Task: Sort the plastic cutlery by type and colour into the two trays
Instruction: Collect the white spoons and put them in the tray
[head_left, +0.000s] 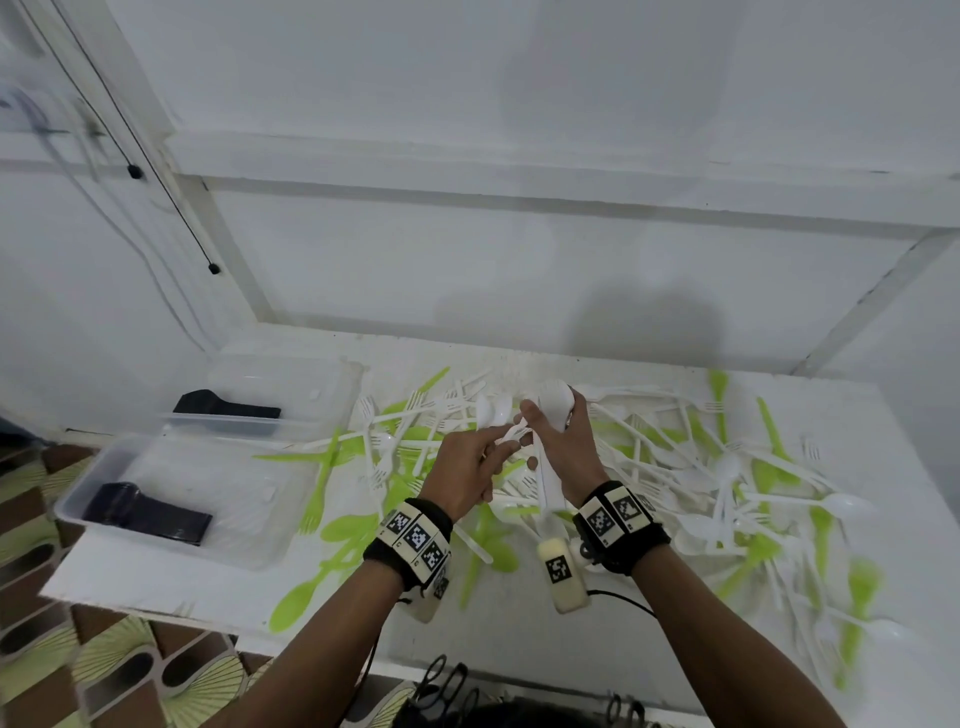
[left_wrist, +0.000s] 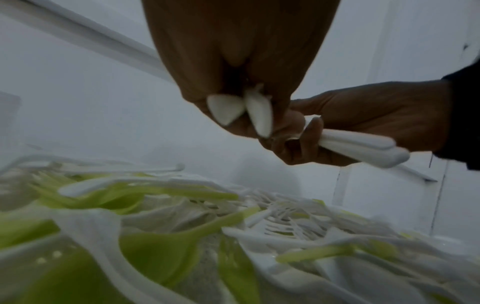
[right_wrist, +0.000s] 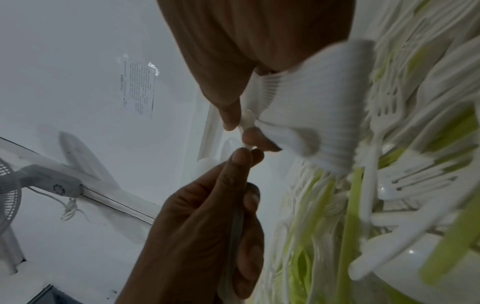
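White and lime-green plastic forks and spoons (head_left: 727, 467) lie in a loose heap across the white table (head_left: 208, 587). Above the heap's middle, my right hand (head_left: 545, 431) grips a thick nested stack of white spoons (head_left: 555, 410) upright; the stack's handles (left_wrist: 363, 146) jut below the palm. My left hand (head_left: 511, 441) pinches two white spoons (head_left: 493, 414) right beside that stack, and their handle ends (left_wrist: 258, 117) show under its fingers. The two hands touch. Two clear trays sit at the left, a far one (head_left: 343, 374) and a near one (head_left: 234, 483).
Each tray holds a stack of black cutlery, one in the far tray (head_left: 223, 408) and one in the near tray (head_left: 150, 514). A wall rises just behind the table. The table's front edge runs below my wrists, with patterned floor (head_left: 104, 670) beyond it.
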